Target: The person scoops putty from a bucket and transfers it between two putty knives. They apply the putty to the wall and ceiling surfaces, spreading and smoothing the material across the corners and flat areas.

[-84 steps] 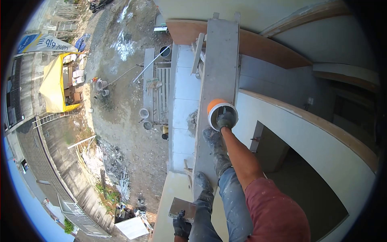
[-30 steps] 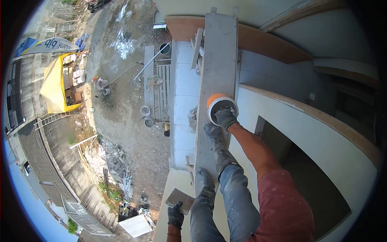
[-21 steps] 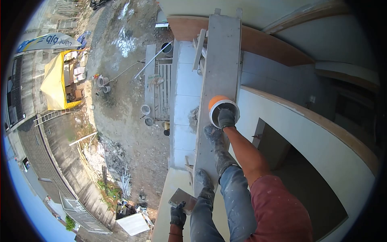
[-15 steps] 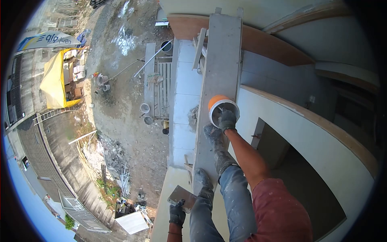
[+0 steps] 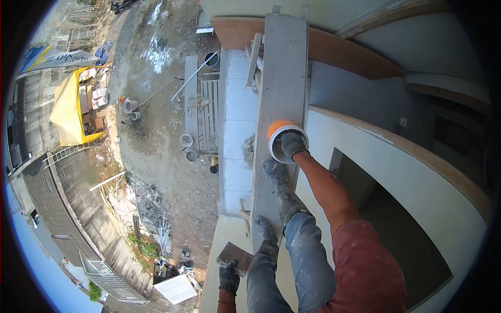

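Note:
I stand high up on a narrow grey scaffold plank (image 5: 282, 78), looking down past my boots. My right hand (image 5: 292, 144), in a dark glove, reaches down into an orange bucket (image 5: 276, 130) with a white rim that sits on the plank ahead of my front boot (image 5: 275, 173). Whatever the fingers hold inside the bucket is hidden. My left hand (image 5: 228, 277), also gloved, hangs low by my left leg and grips a flat square plaster board (image 5: 235, 257) smeared with grey mortar.
The plank runs along a pale rendered wall (image 5: 396, 193) with a door opening (image 5: 365, 224) on the right. Left of it is a sheer drop to a dirt yard (image 5: 156, 130) with buckets, rubble, a ladder and a yellow canopy (image 5: 70, 109).
My right hand has stayed in the bucket, shifting slightly at its rim. My left hand keeps the plaster board low at my side. The view has only swayed a little.

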Demonstrator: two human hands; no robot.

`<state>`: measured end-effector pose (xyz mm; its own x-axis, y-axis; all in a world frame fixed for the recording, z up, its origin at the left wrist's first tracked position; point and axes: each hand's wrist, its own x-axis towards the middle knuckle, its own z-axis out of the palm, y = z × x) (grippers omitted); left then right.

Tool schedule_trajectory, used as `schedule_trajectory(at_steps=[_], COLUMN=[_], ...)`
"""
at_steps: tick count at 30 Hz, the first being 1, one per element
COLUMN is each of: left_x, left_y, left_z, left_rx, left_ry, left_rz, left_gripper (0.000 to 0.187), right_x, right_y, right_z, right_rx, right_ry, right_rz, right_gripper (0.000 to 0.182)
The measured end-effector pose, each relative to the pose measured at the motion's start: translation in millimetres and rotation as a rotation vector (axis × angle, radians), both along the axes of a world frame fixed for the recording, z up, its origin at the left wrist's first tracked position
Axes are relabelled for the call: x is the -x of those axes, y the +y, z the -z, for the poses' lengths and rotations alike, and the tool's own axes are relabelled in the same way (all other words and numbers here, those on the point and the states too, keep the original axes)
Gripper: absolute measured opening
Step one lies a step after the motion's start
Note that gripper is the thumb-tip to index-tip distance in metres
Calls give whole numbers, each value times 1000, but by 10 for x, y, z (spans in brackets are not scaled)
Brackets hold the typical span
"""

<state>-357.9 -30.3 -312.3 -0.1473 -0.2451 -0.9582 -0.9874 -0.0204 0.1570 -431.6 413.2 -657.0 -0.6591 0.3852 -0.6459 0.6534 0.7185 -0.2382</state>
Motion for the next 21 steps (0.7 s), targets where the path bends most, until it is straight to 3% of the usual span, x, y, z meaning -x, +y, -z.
schedule_trajectory(at_steps=[4,6,13,16,18,21], left_x=[-31,-20,-5,-26,-24,-28], left_y=[-53,-56,-34,-40,11,-10], left_z=[27,32,30,33,11,-8], left_rx=[-14,-8,-19,2,0,-8], left_ry=[20,14,35,17,19,8], left_rz=[-29,-29,-29,23,-4,-10], left_gripper=[48,48,43,42,43,44], right_x=[-10,-27,-21,-260,-389,-481], right_y=[65,96,180,66,-48,-102], right_z=[93,78,-74,-41,-99,-167], right_rx=[110,122,160,132,55,39], right_ry=[7,-19,-150,-81,183,286], right_rz=[151,-25,-86,37,67,66], right_gripper=[33,38,41,35,20,21])
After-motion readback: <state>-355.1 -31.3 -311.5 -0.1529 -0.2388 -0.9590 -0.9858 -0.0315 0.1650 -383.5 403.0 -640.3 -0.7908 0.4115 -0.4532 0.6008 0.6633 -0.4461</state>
